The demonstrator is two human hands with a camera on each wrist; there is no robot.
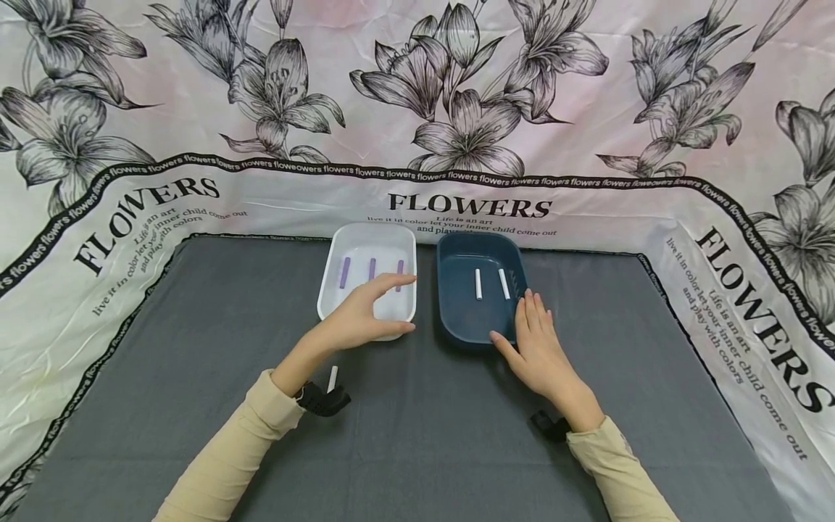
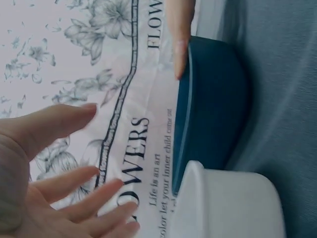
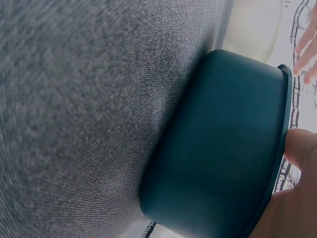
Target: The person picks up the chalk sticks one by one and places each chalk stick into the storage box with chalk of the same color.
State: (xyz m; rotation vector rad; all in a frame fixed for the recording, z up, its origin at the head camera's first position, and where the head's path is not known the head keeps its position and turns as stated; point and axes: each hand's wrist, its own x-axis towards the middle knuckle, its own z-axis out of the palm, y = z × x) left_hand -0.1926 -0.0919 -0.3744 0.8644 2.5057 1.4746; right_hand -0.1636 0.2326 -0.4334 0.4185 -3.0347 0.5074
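Observation:
My left hand [image 1: 361, 313] hovers over the near right part of a white tray [image 1: 333, 239], thumb and fingers spread apart with nothing between them. Inside that tray lie three purple chalk-like sticks [image 1: 344, 273], one partly behind the hand. To the right stands a dark blue tray [image 1: 457, 319] with two white chalk-like sticks [image 1: 478, 284] in it. My right hand [image 1: 538, 355] rests on the blue tray's near right corner, its fingers straight along the side and its thumb [image 3: 298, 146] against the rim in the right wrist view.
Another white stick [image 1: 333, 378] lies on the grey cloth [image 1: 417, 449], partly hidden by the black strap [image 1: 322, 400] on the left wrist. A white cloth border printed with flowers and lettering [image 1: 470, 206] runs behind both trays.

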